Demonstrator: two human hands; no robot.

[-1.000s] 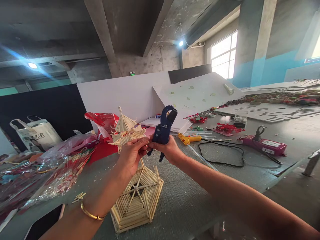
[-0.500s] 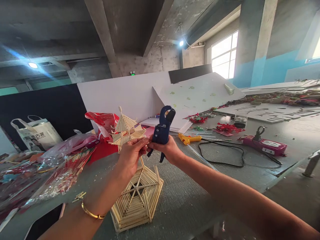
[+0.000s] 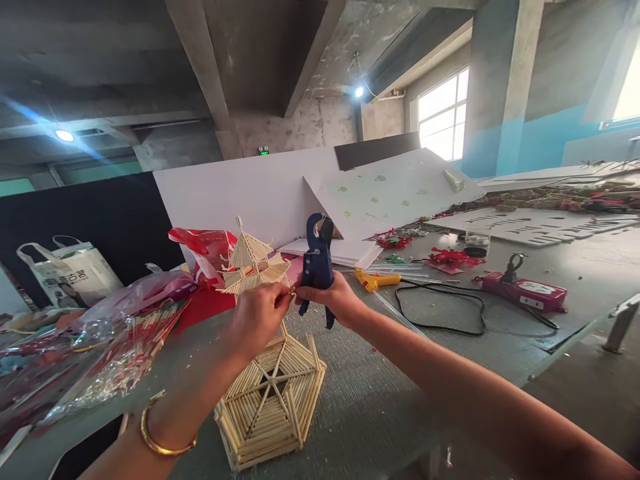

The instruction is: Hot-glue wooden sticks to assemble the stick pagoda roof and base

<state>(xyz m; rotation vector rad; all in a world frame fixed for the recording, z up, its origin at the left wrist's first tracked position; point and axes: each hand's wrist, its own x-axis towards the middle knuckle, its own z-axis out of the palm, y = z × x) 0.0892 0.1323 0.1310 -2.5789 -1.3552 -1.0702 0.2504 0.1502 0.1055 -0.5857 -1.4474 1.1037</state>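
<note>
My right hand (image 3: 336,295) is wrapped round a dark blue pipe cutter (image 3: 317,263), its hooked jaw pointing up and its handles hanging below. Close beside it, my left hand (image 3: 263,310) is closed in a pinch; a tiny pale bit shows at the fingertips, too small to name. Beneath both hands a hexagonal piece (image 3: 273,407) built of thin wooden sticks lies on the table, with a dark opening at its middle. Behind my left hand rises a pointed, tiered stick pagoda model (image 3: 253,257), its lower part hidden by the hand.
A yellow glue gun (image 3: 376,279) with a black cord lies right of the hands, near a magenta power strip (image 3: 525,291). Plastic bags of sticks (image 3: 127,347) and a phone (image 3: 90,450) are at left. White boards (image 3: 395,193) lean behind; red ornaments (image 3: 455,259) lie farther back.
The pipe cutter has shifted slightly left and stands more upright. My left hand has turned, its knuckles now facing up, and its forearm has moved a little left.
</note>
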